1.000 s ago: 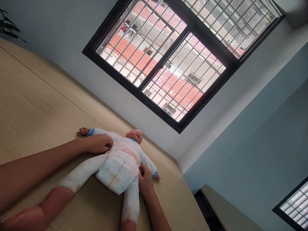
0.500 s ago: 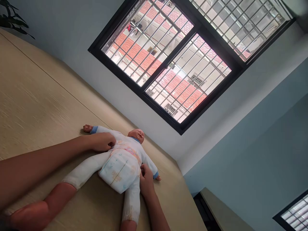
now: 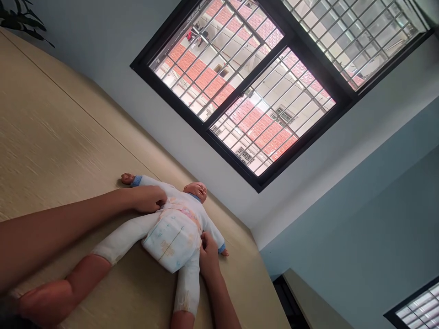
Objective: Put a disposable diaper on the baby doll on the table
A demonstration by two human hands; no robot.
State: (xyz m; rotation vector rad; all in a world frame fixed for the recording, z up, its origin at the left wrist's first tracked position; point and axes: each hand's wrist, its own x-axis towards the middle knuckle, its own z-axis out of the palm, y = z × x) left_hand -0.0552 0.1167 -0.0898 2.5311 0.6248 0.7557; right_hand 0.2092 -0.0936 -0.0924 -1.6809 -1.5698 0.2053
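A baby doll in a white top with blue cuffs lies on its back on the wooden table. Around its hips is a white diaper with pale printed figures and a coloured waistband. My left hand is closed at one side of the waist, its fingertips curled in against the diaper's edge. At the opposite side my right hand pinches the diaper near the top of the leg. Both hands partly hide what lies between their fingers. The doll's legs are spread towards me.
Beyond the table's far edge rises a pale wall with a barred, black-framed window. Dark plant leaves show at the upper left. To the lower right stands another piece of furniture with a dark open side.
The view has shifted slightly. Both hands stay at the diaper's sides, and the doll lies as before.
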